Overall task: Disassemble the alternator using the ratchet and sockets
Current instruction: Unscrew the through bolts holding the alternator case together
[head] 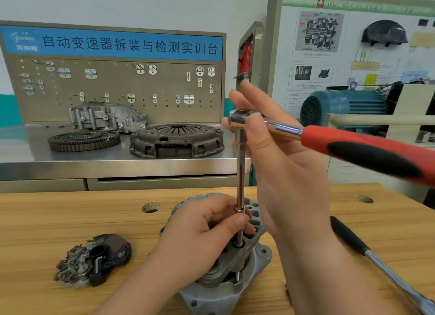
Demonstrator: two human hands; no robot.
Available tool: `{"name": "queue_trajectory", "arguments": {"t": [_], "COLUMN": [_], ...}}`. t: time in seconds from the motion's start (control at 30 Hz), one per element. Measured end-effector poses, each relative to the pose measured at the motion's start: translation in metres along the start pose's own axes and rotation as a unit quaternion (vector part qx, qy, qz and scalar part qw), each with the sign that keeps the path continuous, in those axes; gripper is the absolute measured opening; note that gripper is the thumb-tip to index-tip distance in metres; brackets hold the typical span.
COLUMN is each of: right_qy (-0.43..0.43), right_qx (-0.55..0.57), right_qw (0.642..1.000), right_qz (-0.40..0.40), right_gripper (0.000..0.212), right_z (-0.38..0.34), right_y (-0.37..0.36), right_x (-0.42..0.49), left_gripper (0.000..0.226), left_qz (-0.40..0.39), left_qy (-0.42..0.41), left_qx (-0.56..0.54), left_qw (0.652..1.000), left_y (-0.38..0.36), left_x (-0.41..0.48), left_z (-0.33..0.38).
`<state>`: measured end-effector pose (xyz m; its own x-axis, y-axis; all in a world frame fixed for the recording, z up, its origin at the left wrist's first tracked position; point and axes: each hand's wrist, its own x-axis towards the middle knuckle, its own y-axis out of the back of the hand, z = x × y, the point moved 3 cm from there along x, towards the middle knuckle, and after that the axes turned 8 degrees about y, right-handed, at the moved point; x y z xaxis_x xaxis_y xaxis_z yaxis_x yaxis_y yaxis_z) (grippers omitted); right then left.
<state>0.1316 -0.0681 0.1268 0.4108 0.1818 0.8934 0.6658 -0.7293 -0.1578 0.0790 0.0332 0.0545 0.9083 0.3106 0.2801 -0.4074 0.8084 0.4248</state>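
Observation:
The grey alternator [256, 260] stands on the wooden bench [70, 225] at the lower centre. A long extension bar [240, 173] rises upright from its housing to the ratchet head [237, 118]. The ratchet's red and black handle [367, 154] points right. My left hand [200, 239] pinches the socket at the bar's lower end. My right hand [277, 154] holds the ratchet head between thumb and fingers, with the upper fingers stretched out.
A removed dark rectifier and regulator part [94, 260] lies left of the alternator. A second tool with a black grip [367, 256] lies at the right. Behind stand a clutch cover [176, 140], a flywheel [83, 139], a casing and a pegboard.

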Motion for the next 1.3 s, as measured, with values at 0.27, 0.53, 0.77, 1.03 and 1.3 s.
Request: {"name": "queue_trajectory", "arguments": {"t": [0.27, 0.53, 0.77, 1.03, 1.3], "right_qy": [-0.143, -0.114, -0.139, -0.14, -0.094], "right_qx": [0.175, 0.096, 0.129, 0.173, 0.088], "right_qw": [0.974, 0.988, 0.982, 0.975, 0.992], "right_qz": [0.017, -0.029, 0.009, 0.004, 0.01], "right_gripper": [0.036, 0.03, 0.034, 0.035, 0.031], "right_z": [0.007, 0.006, 0.01, 0.009, 0.006], "right_y": [0.003, 0.0, 0.003, -0.002, -0.004], "right_x": [-0.001, 0.008, 0.001, -0.001, -0.003], "left_gripper": [0.018, 0.025, 0.018, 0.024, 0.022], "left_qz": [-0.011, -0.008, -0.01, -0.038, -0.061], "left_qy": [-0.012, -0.015, -0.018, -0.027, -0.037], "left_qx": [-0.006, -0.014, 0.007, -0.033, -0.047], "left_qw": [1.0, 1.0, 1.0, 0.998, 0.996], "left_y": [0.0, 0.0, 0.002, 0.005, 0.005], "left_x": [-0.001, -0.002, -0.001, 0.0, 0.005], "left_z": [0.003, 0.004, 0.001, -0.002, -0.008]}}
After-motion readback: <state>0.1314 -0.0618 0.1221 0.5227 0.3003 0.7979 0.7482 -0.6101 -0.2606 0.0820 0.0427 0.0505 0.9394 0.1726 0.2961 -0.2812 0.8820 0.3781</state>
